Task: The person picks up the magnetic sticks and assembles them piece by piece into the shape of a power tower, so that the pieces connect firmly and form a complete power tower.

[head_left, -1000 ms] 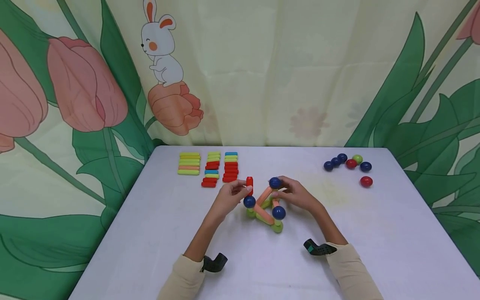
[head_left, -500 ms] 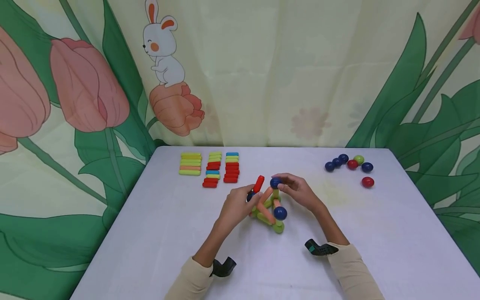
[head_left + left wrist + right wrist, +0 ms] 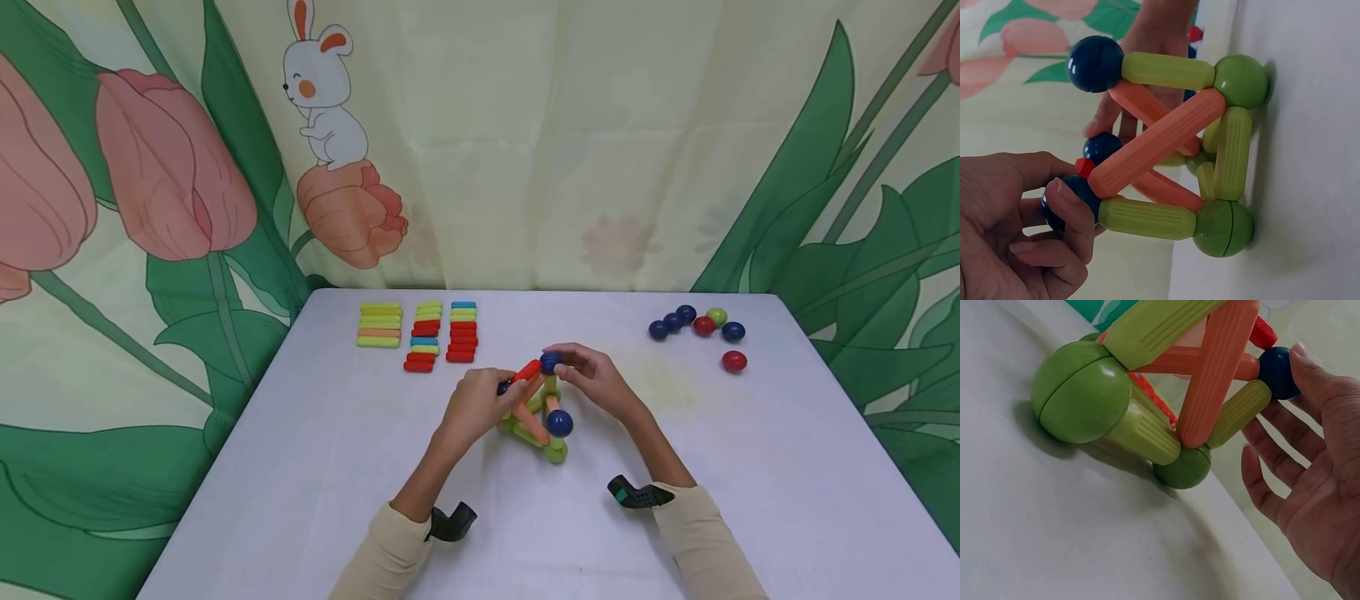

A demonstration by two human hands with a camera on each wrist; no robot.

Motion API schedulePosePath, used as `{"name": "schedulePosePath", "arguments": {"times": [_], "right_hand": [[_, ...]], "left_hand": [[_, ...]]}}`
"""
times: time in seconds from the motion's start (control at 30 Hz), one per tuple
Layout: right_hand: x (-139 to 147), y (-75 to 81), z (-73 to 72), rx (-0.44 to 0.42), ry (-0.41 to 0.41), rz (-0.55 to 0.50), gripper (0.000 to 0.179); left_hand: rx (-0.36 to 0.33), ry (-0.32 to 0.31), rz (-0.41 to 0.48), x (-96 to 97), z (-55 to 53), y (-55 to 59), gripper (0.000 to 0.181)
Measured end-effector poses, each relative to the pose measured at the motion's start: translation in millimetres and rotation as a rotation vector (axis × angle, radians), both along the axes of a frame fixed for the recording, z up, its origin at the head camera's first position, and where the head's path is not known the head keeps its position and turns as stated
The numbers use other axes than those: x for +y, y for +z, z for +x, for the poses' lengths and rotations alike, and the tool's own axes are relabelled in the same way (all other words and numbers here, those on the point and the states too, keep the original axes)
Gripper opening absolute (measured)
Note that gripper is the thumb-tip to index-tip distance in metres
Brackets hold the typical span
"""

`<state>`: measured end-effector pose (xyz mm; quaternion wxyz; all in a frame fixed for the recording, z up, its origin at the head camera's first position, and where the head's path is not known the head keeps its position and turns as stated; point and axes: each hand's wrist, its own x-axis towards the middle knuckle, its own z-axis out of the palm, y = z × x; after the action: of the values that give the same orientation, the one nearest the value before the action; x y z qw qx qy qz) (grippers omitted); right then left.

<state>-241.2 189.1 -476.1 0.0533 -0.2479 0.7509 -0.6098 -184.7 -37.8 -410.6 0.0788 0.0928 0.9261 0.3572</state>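
A frame of magnetic rods and balls stands on the table, with green balls [image 3: 1224, 228] at its base and yellow-green rods [image 3: 1147, 219] rising from them. Orange rods [image 3: 1160, 142] cross its sides. At its left top corner, my left hand [image 3: 474, 408] grips a blue ball [image 3: 1085, 190], partly hidden by the fingers. From that ball a red rod [image 3: 528, 370] slants to the far blue ball [image 3: 1276, 373], which my right hand [image 3: 596, 382] pinches between thumb and fingers. A third blue ball [image 3: 559, 423] tops the near right corner, with no hand on it.
Three columns of loose rods [image 3: 379, 321] in yellow, green, red, blue and orange lie at the back left. Several loose balls [image 3: 703, 326], blue, red and green, sit at the back right. A printed curtain [image 3: 495, 150] hangs behind the table [image 3: 337, 467].
The red rod has swung from upright down to the right, its end now at the far blue ball. My left hand has shifted right over its ball; my right hand now pinches the far ball.
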Motion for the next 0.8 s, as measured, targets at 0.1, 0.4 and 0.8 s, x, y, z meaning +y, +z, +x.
{"name": "schedulePosePath", "arguments": {"times": [0.1, 0.4, 0.8], "right_hand": [[0.0, -0.5, -0.5, 0.0, 0.003, -0.013, 0.032], [1.9, -1.5, -2.1, -0.003, 0.034, -0.014, 0.036], [17.4, -13.4, -8.4, -0.074, 0.06, 0.238, 0.04]], "left_hand": [[0.0, -0.005, -0.015, 0.3, -0.7, 0.7, 0.036], [0.049, 0.002, -0.01, 2.0, -0.9, -3.9, 0.036], [0.026, 0.063, 0.466, -17.5, -30.1, -39.2, 0.044]]}}
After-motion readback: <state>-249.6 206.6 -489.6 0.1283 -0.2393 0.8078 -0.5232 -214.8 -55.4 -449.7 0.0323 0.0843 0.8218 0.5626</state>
